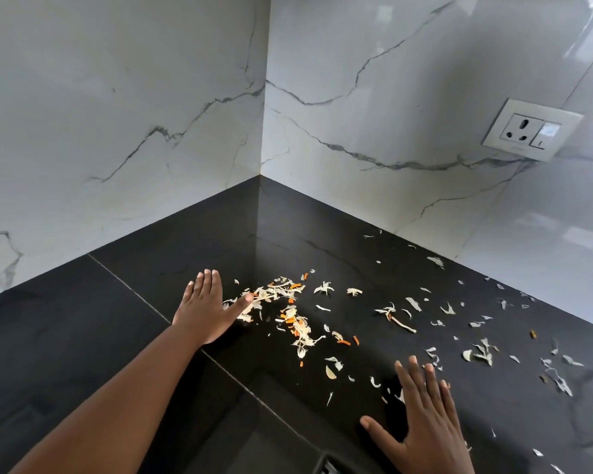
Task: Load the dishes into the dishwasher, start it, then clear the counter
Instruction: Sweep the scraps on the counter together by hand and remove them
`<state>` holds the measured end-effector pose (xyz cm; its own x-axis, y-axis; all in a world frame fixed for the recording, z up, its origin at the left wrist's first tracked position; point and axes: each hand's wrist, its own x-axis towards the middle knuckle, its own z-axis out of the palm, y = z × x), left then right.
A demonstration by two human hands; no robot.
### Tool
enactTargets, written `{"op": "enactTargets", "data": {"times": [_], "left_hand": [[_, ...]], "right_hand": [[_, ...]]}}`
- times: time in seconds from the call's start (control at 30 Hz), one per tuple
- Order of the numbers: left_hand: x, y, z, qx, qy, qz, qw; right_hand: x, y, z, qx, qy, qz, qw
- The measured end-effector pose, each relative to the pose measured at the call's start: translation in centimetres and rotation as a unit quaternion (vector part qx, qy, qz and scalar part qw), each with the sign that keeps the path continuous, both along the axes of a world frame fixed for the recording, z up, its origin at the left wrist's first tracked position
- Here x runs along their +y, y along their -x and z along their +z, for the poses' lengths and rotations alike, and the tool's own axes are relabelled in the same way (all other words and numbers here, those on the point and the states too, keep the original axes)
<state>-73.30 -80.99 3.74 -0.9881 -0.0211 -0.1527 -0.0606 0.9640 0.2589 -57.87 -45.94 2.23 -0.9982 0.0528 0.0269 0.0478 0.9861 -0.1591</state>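
1. Clearing the counter (124, 330): dark stone surface filling the lower frame, meeting white marble walls at a corner in upper centre.
2. Vegetable scraps (293, 319), pale peelings with orange bits, heaped densest at centre frame and thinning in a loose band toward the right edge.
3. Left hand (206, 309) flat at centre left, fingers straight and together, holding nothing, thumb touching the heap's left fringe.
4. Right hand (425, 422) flat at lower right, fingers spread and straight, gripping nothing, a few stray flakes at its fingertips.
5. Heap lying just right of the left hand and up-left of the right hand; left hand nearer.
6. Band running roughly left to right, so probably a sweep inward from both ends.
7. Wall socket (531, 130) at upper right, well apart from all this.
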Motion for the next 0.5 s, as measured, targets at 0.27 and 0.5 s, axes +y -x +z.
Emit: {"op": "enactTargets", "data": {"times": [0.27,0.5], "left_hand": [[1.1,1.8,-0.5,0.003,0.054,-0.11,0.993],[2.4,1.5,0.1,-0.007,0.054,-0.176,0.983]], "right_hand": [[0.1,0.4,0.2,-0.03,0.034,0.029,0.999],[-0.2,0.7,1.5,-0.03,0.012,0.035,0.999]]}}
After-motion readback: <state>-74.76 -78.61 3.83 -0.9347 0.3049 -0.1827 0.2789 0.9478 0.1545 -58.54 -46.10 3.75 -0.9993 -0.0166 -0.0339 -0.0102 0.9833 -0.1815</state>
